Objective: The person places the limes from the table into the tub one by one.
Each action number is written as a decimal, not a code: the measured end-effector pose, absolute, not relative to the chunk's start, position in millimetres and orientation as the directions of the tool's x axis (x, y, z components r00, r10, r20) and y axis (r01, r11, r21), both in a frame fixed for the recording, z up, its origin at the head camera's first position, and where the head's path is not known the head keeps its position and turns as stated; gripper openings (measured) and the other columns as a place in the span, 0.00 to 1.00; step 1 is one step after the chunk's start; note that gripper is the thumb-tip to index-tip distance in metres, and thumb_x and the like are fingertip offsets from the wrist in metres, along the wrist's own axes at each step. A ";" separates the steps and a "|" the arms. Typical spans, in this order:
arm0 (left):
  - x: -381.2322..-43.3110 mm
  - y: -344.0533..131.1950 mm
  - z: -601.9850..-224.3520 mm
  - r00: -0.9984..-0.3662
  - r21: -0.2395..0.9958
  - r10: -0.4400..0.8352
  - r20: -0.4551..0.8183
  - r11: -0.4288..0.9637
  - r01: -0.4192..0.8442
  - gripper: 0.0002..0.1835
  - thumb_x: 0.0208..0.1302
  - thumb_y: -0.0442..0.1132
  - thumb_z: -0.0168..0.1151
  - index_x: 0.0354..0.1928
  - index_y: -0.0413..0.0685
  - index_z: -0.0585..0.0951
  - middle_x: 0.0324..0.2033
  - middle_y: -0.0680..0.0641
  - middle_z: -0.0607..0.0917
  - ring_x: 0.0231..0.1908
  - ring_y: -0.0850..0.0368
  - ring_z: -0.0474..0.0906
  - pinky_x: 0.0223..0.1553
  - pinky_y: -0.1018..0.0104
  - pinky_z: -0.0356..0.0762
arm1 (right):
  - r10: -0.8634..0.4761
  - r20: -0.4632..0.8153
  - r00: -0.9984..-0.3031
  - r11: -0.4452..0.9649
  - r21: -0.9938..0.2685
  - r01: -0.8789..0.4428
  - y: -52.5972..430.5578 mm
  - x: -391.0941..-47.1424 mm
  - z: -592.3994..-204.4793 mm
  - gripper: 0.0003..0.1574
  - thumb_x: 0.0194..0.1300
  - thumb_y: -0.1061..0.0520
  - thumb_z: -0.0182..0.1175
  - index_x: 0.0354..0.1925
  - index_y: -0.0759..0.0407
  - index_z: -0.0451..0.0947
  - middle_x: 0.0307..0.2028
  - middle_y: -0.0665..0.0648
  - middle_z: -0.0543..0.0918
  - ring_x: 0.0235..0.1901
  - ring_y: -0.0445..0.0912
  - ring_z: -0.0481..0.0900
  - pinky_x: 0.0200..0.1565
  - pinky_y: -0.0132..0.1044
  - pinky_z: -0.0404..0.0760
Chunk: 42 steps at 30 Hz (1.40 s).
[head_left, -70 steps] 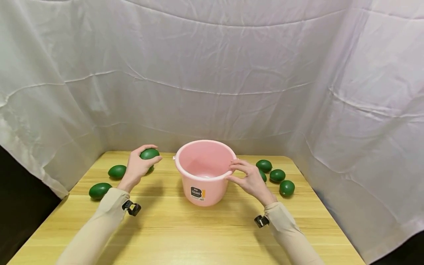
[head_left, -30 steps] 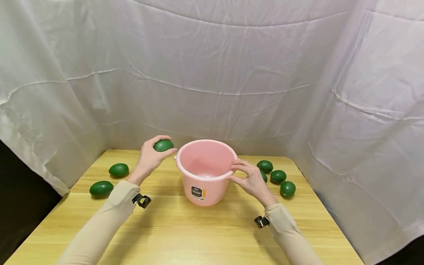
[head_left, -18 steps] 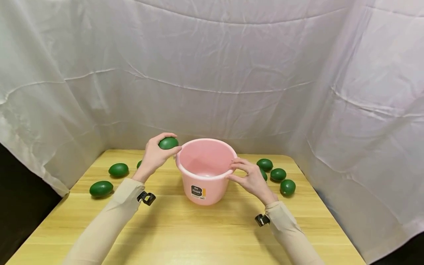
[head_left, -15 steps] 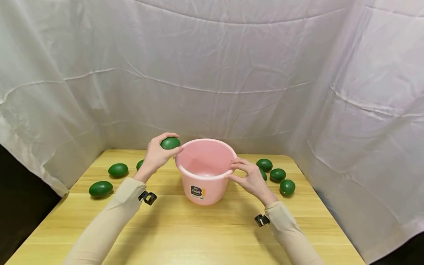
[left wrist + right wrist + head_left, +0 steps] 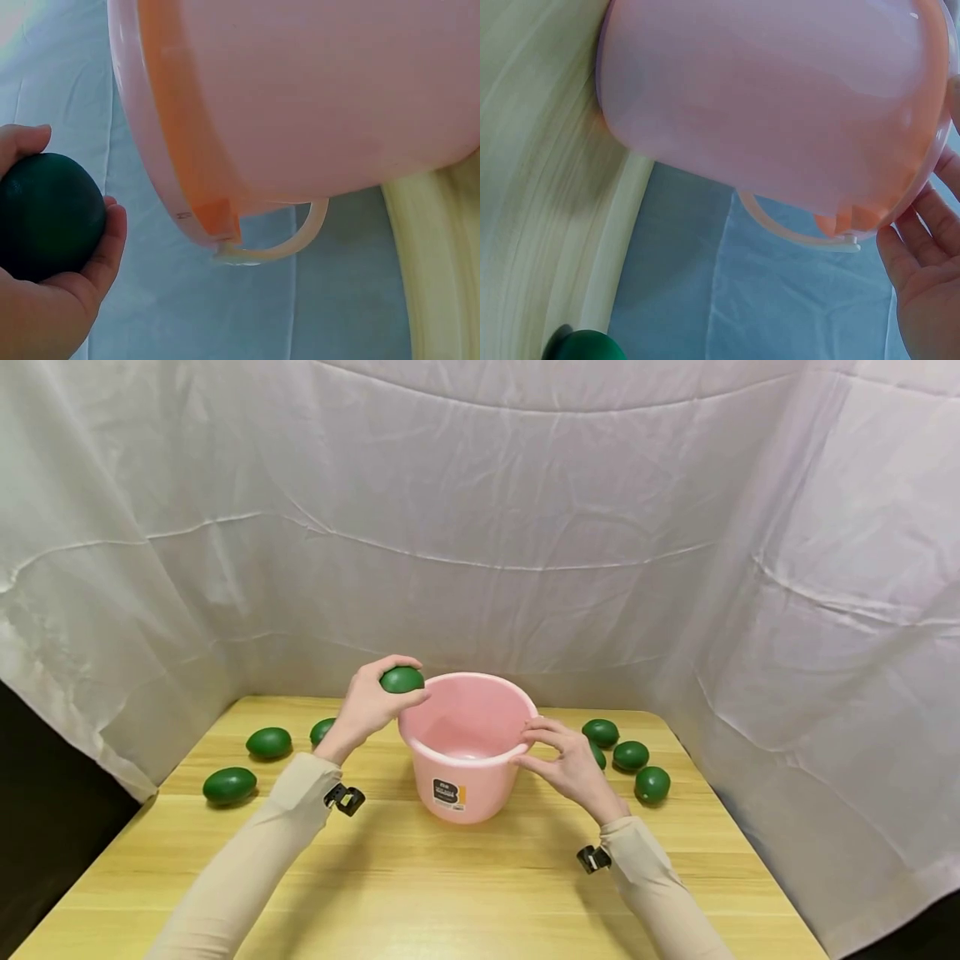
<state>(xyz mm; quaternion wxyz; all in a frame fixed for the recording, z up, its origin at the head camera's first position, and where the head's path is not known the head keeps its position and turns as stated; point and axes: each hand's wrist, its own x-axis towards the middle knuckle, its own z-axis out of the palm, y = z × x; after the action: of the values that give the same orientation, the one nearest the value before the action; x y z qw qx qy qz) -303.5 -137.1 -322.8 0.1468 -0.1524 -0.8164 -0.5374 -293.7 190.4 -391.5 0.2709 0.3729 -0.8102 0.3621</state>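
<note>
My left hand (image 5: 369,700) grips a smooth green oval fruit (image 5: 402,680), avocado-like, at the upper left rim of the pink bucket (image 5: 489,789). In the left wrist view, thumb and fingers curl round this fruit (image 5: 51,217), which is apart from the bucket wall (image 5: 315,97). My right hand (image 5: 572,768) holds the bucket's right rim between thumb and fingers. The right wrist view has the fingers (image 5: 922,240) against the rim, near the handle (image 5: 780,229). The bucket stands upright, and the part of its inside that shows holds nothing.
On the left of the wooden table (image 5: 420,893) lie three green fruits, one (image 5: 229,786) nearest the front and another (image 5: 322,730) partly behind the left wrist. Several more, including one fruit (image 5: 652,785), lie right of the bucket. Pale cloth (image 5: 480,527) hangs behind and at both sides.
My left hand has carried the green fruit right and upward to the bucket's left rim, uncovering another fruit on the table. The right hand stays on the rim.
</note>
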 end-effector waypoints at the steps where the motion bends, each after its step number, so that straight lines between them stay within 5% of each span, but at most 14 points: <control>1: -303.4 -136.5 -322.0 -0.911 0.833 0.099 0.400 0.375 0.406 0.22 0.54 0.45 0.75 0.52 0.58 0.81 0.51 0.44 0.81 0.41 0.45 0.81 0.37 0.57 0.83 | -0.407 0.709 -0.576 0.461 -0.386 -0.799 190.4 -293.5 -391.2 0.19 0.51 0.55 0.76 0.43 0.55 0.86 0.50 0.54 0.84 0.53 0.51 0.81 0.57 0.46 0.79; 42: -314.6 -113.8 -331.9 -0.884 0.672 0.248 0.396 0.578 0.463 0.22 0.51 0.44 0.76 0.50 0.56 0.82 0.47 0.45 0.84 0.37 0.50 0.80 0.36 0.61 0.82 | -0.403 0.703 -0.586 0.472 -0.388 -0.791 190.9 -292.0 -390.4 0.19 0.50 0.56 0.77 0.42 0.56 0.86 0.50 0.55 0.84 0.54 0.51 0.81 0.56 0.47 0.80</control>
<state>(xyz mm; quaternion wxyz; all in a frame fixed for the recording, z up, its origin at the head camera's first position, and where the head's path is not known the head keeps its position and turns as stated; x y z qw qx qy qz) -314.6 -113.8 -331.9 0.1303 -0.2021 -0.8786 -0.4125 -292.0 190.9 -390.4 0.2699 0.3666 -0.8145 0.3597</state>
